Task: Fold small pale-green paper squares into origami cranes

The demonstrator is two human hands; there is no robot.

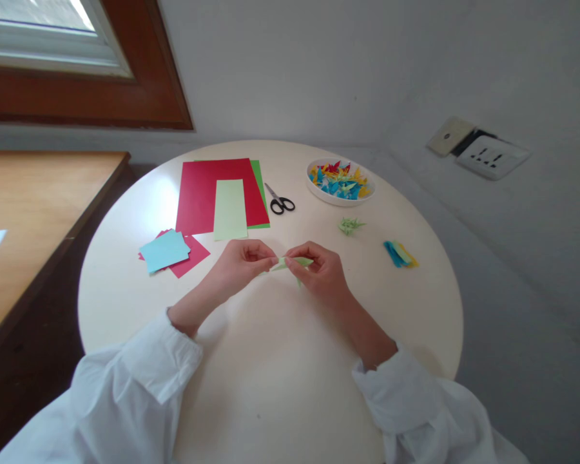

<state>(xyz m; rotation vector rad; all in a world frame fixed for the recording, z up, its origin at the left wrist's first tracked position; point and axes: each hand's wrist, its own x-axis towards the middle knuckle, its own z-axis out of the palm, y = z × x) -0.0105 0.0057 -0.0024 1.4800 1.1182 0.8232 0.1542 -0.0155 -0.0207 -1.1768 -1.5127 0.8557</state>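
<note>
Between my two hands is a small piece of folded pale green paper (280, 264), held above the middle of the round white table (270, 386). My left hand (245, 261) pinches its left end between thumb and forefinger. On the other side, my right hand (321, 267) grips the paper with its thumb on top, and pointed tips stick out past the fingers. The fingers hide part of the paper, so its full shape cannot be made out. Just beyond my hands lies a pale green paper strip (231, 209).
Red sheets (198, 193) lie over green paper (260, 193), beside black-handled scissors (282, 205). A white dish (341, 201) holds colourful folded paper pieces. Blue squares (164, 250) sit left; green folded pieces (350, 225) and blue-yellow folded papers (400, 254) lie right. A wooden desk (53, 193) stands left.
</note>
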